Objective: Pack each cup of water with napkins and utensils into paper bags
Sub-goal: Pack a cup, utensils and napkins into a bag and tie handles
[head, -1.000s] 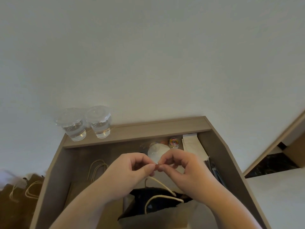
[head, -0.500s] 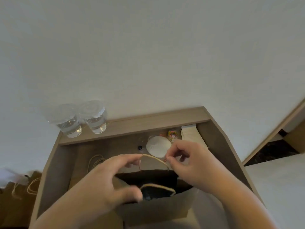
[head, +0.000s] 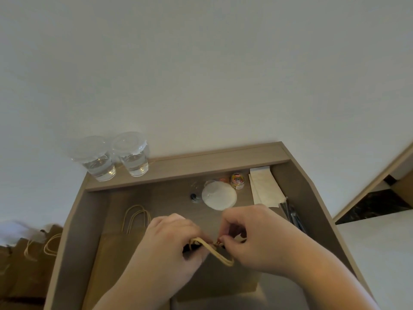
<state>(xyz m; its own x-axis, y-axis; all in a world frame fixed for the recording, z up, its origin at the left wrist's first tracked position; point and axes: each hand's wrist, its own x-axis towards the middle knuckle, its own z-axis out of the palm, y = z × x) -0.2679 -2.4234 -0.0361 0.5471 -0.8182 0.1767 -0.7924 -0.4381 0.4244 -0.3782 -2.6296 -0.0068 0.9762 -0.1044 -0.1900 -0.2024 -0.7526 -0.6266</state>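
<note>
Head view: left hand (head: 169, 240) fingers clamp the bag handles (head: 215, 255), right hand (head: 257, 238) fingers pinch a likely clip (head: 218, 243) beside them; align loops first

- Single head-worn view, looking forward and steeply down.
- Close in: left hand (head: 169, 240) and right hand (head: 252, 238) pinch handles (head: 214, 251) low centre, forearms entering from bottom edge.
- Beyond the grip, desk ledge (head: 212, 162); past it, wall (head: 201, 74) fills the upper half.

Brown paper bag (head: 116, 249), tan handles (head: 214, 251); clear cups (head: 134, 157); white napkins (head: 263, 189); multicoloured clip tub (head: 237, 180).
</note>
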